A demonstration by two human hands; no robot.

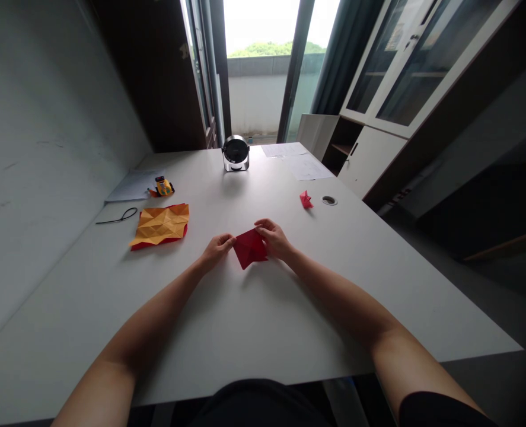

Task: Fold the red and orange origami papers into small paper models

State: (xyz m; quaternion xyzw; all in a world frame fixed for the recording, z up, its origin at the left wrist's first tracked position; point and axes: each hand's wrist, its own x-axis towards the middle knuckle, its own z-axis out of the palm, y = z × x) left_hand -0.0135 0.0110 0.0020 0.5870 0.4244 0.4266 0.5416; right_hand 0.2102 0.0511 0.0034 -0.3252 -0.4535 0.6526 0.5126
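Between the left hand (219, 249) and right hand (273, 238), each pinching an edge, the folded red paper (248, 246) should handle light and crisp (and crease easily), best held by opposite corners.

Desk (254, 338) and glazed cabinet (405, 68) suggest an office.

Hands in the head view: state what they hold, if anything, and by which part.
A folded red paper: the left hand pinches its left corner; the right hand holds it at the upper right.
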